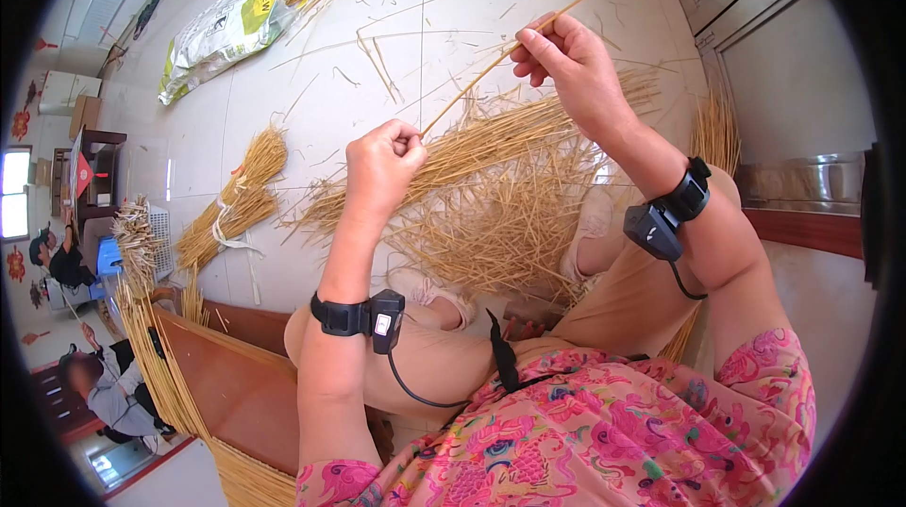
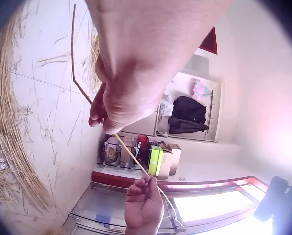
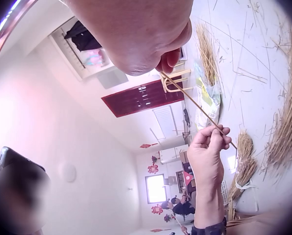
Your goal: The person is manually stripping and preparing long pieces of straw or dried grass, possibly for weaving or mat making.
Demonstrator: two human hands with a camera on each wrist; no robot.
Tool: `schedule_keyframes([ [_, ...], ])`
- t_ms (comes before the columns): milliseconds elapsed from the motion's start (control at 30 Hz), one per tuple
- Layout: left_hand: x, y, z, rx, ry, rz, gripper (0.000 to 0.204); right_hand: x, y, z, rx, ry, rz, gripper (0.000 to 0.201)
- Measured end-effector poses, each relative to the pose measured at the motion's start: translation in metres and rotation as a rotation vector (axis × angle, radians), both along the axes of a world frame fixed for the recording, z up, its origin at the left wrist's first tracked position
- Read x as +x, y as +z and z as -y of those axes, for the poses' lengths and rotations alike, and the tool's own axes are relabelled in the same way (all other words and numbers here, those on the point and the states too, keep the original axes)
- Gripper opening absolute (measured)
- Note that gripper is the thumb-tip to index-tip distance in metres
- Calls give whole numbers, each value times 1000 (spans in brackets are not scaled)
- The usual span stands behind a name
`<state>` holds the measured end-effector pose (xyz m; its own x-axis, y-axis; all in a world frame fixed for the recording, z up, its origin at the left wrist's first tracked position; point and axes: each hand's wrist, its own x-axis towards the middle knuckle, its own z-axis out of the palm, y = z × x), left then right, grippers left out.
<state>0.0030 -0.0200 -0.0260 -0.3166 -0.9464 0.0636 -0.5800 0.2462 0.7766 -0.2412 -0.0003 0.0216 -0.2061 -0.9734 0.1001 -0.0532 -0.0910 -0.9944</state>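
A long thin straw stalk (image 1: 472,87) runs slantwise between my two hands above the floor. Its near end is pinched between the thumb and fingers of my left hand (image 1: 382,167). Farther along it, my right hand (image 1: 576,64) grips it with the thumb on top, and the thin tip reaches past toward the upper right. In the left wrist view the stalk (image 2: 134,155) also shows a bent length beyond my left fingers. Below my hands lies a loose layer of straw stalks (image 1: 491,144), with a tangled straw heap (image 1: 500,224) between my feet.
Tied straw bundles (image 1: 231,196) lie on the floor to the left. A white-green bag (image 1: 231,31) with straw rests farther back. Beside my left leg is a brown wooden board (image 1: 236,365) with long straw along it. A metal-fronted cabinet (image 1: 793,92) stands right. Other people sit far left.
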Motion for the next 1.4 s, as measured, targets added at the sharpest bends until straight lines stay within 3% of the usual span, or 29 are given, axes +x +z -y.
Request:
schedule_keyframes([
  [133,3,-5,3,56,10,-29,6,0,-1,0,-5,13,0,17],
  [400,8,6,12,290,335,-470,4,-4,-5,2,32,-42,37,18],
  [533,40,2,35,307,484,-703,4,-13,-5,5,76,-116,82,18],
  [800,85,20,50,255,589,-1043,5,-27,1,8,61,-78,61,21],
  [833,89,22,50,219,622,-1002,5,-28,2,8,68,-80,59,22],
  [933,85,35,38,202,342,-650,5,-28,5,8,102,-109,72,22],
  [1067,42,44,7,687,-201,-187,14,-28,2,9,116,-104,86,21],
  [1167,27,20,1,429,-216,57,24,-25,-1,9,117,-59,96,20],
  [1267,10,25,0,-157,-77,77,30,-16,-7,5,134,31,128,19],
  [1400,-8,10,3,-607,-218,113,40,17,-20,-9,216,203,170,16],
])
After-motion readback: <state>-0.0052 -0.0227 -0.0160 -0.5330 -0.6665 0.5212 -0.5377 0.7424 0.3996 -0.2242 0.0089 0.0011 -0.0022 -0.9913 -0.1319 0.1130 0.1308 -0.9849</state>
